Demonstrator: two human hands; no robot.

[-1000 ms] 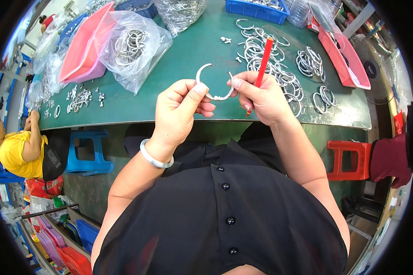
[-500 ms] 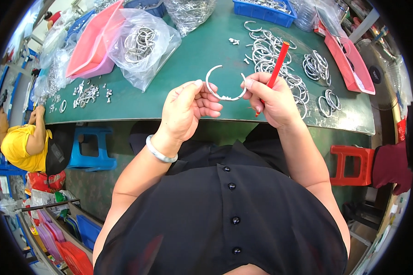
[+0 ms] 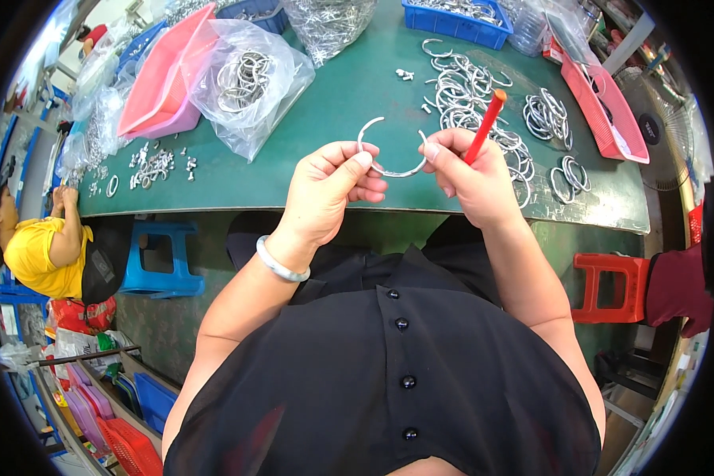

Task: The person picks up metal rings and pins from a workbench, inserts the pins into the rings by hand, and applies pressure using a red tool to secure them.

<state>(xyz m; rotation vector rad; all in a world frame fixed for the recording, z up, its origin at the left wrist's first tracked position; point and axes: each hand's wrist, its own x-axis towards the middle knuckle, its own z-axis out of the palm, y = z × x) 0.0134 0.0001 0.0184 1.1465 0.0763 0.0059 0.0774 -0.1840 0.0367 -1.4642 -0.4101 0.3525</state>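
Open silver bangle [image 3: 403,174]: held up in both hands over the near edge of the green worktable [image 3: 349,103], gap facing away from wearer. Left hand [image 3: 321,194]: narrow grip, thumb and fingers pinching the bangle's left side. Right hand [image 3: 477,178]: narrow grip, thumb and index on the bangle's right side near that end, plus a red pen-shaped tool [image 3: 484,131] in the same hand, orange end up. Pale bracelet [image 3: 283,266] on left wrist.

Beyond right hand: loose pile of silver bangles [image 3: 462,79] on the table; to its right a smaller bangle heap [image 3: 546,119], and nearer the edge a few more bangles [image 3: 570,181]. Small metal pieces [image 3: 404,74] left of the pile. Blue tray [image 3: 452,26] with metal parts at the back, pink basket [image 3: 623,136] far right.

Left side: clear plastic bag [image 3: 254,131] with bangles inside, next to a pink bin [image 3: 160,75]; scattered small metal parts [image 3: 151,168] nearer the edge. Co-worker in yellow top [image 3: 44,247] at far left, hands at table edge; details too small. Blue stool [image 3: 166,258] left, red stool [image 3: 636,289] right.
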